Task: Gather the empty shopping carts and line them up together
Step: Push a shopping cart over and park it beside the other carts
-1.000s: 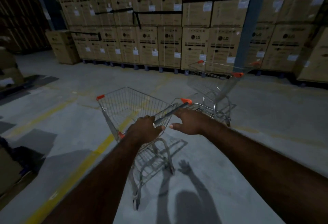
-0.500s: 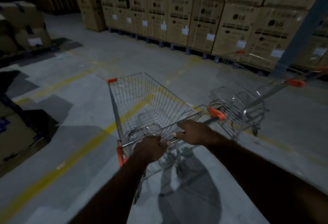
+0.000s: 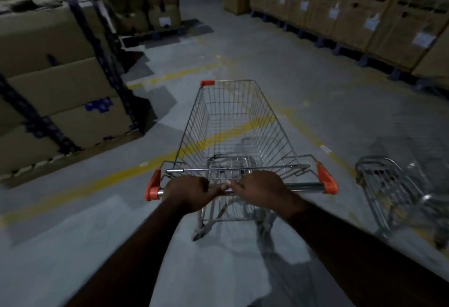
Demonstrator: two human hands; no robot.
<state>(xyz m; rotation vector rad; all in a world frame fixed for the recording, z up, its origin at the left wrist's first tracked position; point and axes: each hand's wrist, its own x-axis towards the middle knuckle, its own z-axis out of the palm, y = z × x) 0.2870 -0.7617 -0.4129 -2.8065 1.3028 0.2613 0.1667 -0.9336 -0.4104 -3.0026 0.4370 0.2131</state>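
Your left hand (image 3: 188,191) and right hand (image 3: 261,190) both grip the handle (image 3: 306,187) of the cart (image 3: 233,122). The second cart (image 3: 388,192), at 1 o'clock a second ago, now sits at 3 o'clock, so they are not yet lined up.

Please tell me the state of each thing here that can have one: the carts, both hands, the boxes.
Cart in front: upright, basket empty, held by its handle bar.
Left hand: fingers curled round the bar, left of its middle.
Right hand: grips the bar beside the left hand.
Second cart: upright at the right, untouched, apart from the first; blurred.
Boxes on the right: stacked, closed.
Boxes on the left: stacked, strapped.
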